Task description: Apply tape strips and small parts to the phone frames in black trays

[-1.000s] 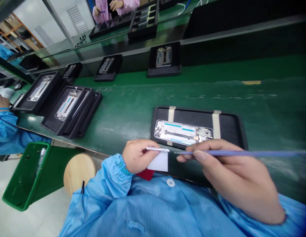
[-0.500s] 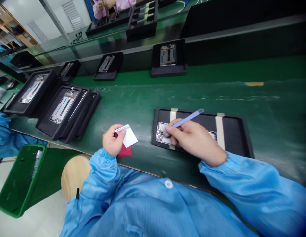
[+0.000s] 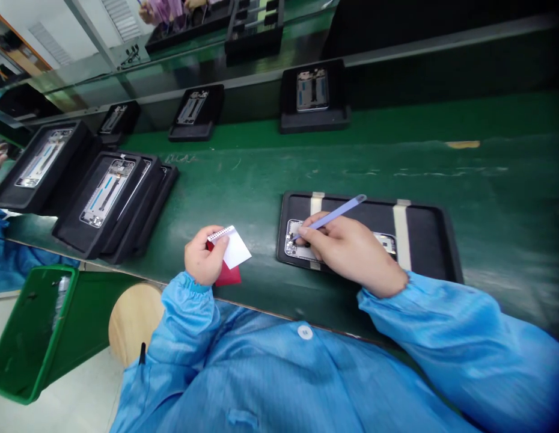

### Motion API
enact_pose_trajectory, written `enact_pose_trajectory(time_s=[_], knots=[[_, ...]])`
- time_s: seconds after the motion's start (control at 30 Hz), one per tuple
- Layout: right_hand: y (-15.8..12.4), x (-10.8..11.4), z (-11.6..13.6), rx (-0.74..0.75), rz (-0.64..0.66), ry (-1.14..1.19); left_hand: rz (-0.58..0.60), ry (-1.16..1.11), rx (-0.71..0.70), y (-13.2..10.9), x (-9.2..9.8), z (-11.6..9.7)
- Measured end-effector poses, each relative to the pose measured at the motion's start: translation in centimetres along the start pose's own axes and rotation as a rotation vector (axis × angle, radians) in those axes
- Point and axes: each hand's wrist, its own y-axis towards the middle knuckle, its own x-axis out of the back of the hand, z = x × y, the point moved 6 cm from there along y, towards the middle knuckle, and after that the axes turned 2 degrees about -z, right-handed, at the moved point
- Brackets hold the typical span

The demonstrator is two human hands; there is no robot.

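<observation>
Pinching a slim blue pick (image 3: pixel 338 211) in my right hand (image 3: pixel 347 249), I bring its tip down at the left end of a phone frame (image 3: pixel 296 239), which my fingers partly cover. The frame lies just under this hand in a black tray (image 3: pixel 424 240), and two pale tape strips (image 3: pixel 402 234) cross the tray on either side of my hand. To the left, my left hand (image 3: pixel 202 255) is closed on a white paper slip (image 3: pixel 235 248) with a perforated edge, and a red card (image 3: pixel 226 275) shows behind it. Beyond my left hand, more black trays (image 3: pixel 108 204) carrying phone frames sit on the green tabletop (image 3: pixel 234 180). Below it, past the tabletop edge, are a round wooden stool (image 3: pixel 133 322) and a green plastic bin (image 3: pixel 29 334).
</observation>
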Motion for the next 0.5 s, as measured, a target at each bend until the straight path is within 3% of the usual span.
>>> enact_pose_trajectory(time_s=[0.5], knots=[[-1.4, 0.0, 0.9, 0.149, -0.085, -0.108, 0.001, 0.043, -0.009, 0.0, 0.0, -0.3]])
